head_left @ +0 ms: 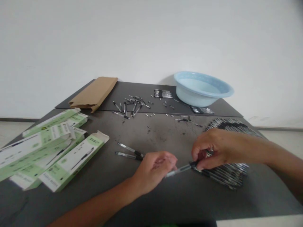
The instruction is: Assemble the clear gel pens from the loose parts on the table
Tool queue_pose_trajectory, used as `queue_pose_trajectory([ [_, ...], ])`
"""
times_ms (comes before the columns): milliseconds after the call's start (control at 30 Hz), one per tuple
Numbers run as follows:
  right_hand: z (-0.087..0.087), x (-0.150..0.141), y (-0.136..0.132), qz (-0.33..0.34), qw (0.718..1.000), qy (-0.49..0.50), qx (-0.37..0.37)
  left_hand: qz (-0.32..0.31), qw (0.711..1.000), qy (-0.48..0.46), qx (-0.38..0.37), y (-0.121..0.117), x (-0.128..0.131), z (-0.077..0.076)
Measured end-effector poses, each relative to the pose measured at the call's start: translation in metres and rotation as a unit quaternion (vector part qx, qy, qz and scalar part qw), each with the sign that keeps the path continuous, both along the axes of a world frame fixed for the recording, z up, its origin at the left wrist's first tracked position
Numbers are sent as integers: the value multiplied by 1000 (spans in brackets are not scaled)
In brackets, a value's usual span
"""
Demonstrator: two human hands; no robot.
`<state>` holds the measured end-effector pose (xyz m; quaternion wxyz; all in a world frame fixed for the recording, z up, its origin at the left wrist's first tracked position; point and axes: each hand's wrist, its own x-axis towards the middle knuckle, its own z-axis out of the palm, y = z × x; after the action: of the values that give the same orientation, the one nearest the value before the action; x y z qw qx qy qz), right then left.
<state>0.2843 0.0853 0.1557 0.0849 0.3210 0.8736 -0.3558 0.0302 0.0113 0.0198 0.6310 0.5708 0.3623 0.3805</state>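
Between my two hands is a clear-barrelled pen (pixel 180 170) with a black grip, held slantwise low over the table. My left hand (pixel 155 171) is closed on its clear end. The fingers of my right hand (pixel 210 149) pinch it by the black part, and what lies inside that pinch is hidden. Behind and below my right hand spreads a large pile of similar pens (pixel 224 176), partly covered by the hand and forearm. Two loose pens (pixel 127 155) lie just beyond my left hand, their black ends close to its knuckles.
Green and white pen boxes (pixel 73 160) overlap at the left. A brown paper envelope (pixel 94 91) lies behind them. Loose pen parts (pixel 134 107) are scattered mid-table. A row of pens (pixel 163 93) and a light blue basin (pixel 201 91) stand at the back, near the wall.
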Motion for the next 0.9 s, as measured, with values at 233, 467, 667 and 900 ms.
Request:
queue_pose_trajectory([
  [233,7,-18,2,9,997,49,64,-23,992,102,69,-6,3,1],
  [467,14,-24,0,36,983,107,147,5,979,123,160,-9,-2,-5],
  [667,26,-8,-4,-71,968,168,170,31,981,69,179,-15,0,-14],
  [900,-9,-4,-14,-183,941,240,151,67,979,-16,189,-22,4,-24],
])
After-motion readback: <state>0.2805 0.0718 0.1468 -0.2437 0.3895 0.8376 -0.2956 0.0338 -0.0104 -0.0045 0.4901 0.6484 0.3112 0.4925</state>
